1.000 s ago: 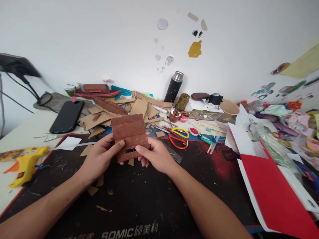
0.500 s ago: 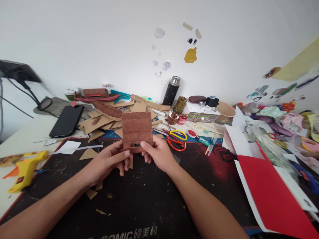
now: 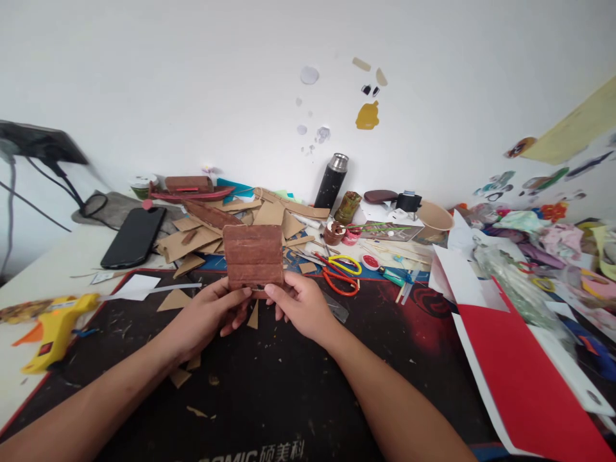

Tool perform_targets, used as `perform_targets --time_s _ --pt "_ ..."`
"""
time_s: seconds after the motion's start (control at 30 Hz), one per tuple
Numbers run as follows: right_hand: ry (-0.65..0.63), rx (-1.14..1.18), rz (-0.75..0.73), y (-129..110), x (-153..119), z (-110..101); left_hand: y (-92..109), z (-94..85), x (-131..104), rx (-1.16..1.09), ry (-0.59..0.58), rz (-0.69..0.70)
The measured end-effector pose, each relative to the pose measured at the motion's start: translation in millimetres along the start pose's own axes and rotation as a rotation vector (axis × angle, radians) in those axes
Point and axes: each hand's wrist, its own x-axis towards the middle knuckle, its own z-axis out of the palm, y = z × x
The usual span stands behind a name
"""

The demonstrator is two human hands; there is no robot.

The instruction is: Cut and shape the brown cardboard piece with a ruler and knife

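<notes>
Brown-painted cardboard, a ridged square panel (image 3: 253,256), stands upright above the black mat (image 3: 269,385), held at its bottom edge by both hands in the middle of the scene. The left hand (image 3: 205,316) has its fingers (image 3: 235,296) curled closed on the lower left corner, thumb on the near face; the right hand (image 3: 302,307) pinches the lower right corner the same way, its fingers (image 3: 270,290) pressed tight on the panel. The panel shows 3 horizontal bands (its bottom strip is hidden behind the thumbs). Just beyond it, on the far part of the surface, lies a heap of plain cardboard offcuts (image 3: 202,234). To the right of the panel, near the right hand, sit orange scissors (image 3: 341,280) and yellow-handled scissors (image 3: 347,263). Farther back stands a black flask (image 3: 331,181) against the wall. At the far left lies a black phone (image 3: 135,236), and nearer on the left edge a yellow glue gun (image 3: 56,324). A red sheet (image 3: 520,378) covers the near right.
</notes>
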Motion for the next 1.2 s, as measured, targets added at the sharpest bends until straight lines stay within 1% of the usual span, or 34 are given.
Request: perform_targets --time_s 0.1,0.23,0.37,0.5,0.77,1.2 --pt "0.011 -0.016 -0.002 -1.2 0.1 -0.9 1.8 0.5 -0.3 -0.013 0.023 0.004" --pt "0.027 -0.099 -0.007 -1.9 -1.1 0.0 2.5 0.2 0.2 -0.021 0.037 -0.001" --pt "0.022 -0.145 -0.043 -0.3 -1.6 0.7 0.9 -0.6 1.4 -0.014 0.051 -0.003" --pt "0.021 -0.175 -0.047 2.4 -1.3 0.8 -0.4 0.8 1.7 0.005 0.065 0.011" --pt "-0.008 -0.337 -0.102 0.2 -3.2 3.4 -0.4 -0.3 2.5 0.030 0.108 0.034" --pt "0.005 -0.266 -0.077 -1.3 -4.7 2.9 -0.1 4.3 0.2 -0.002 0.058 0.035"
